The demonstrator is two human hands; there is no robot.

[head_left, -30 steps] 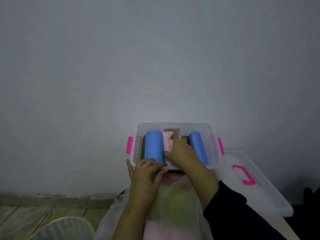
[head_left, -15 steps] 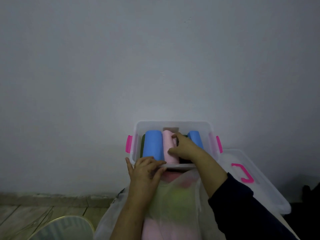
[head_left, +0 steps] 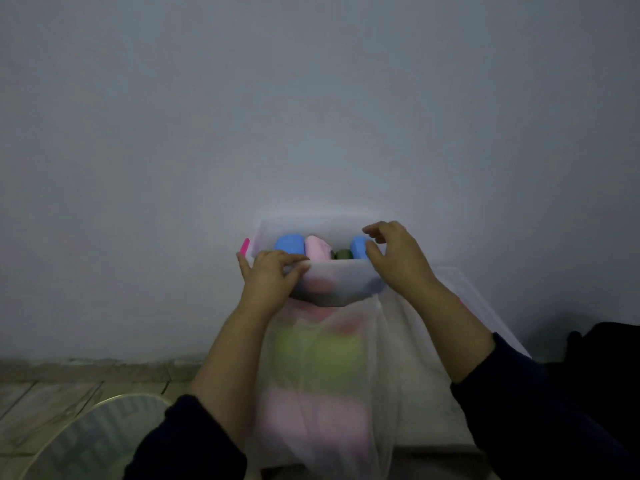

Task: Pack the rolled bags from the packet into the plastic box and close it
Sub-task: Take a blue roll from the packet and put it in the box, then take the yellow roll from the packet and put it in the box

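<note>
- Grey wall fills my view beyond both hands.
- My left hand (head_left: 268, 277) clamps the near rim of the translucent plastic box (head_left: 341, 277), likely steadying it.
- My right hand (head_left: 398, 259) hovers apart, empty, over the right blue roll (head_left: 358, 247).
- Beneath my wrists, the sheer packet (head_left: 322, 375) holds more rolls.

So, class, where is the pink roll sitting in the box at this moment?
In the head view, the pink roll lies in the box, left of centre, touching the left blue roll, with a dark green roll to its right.
</note>
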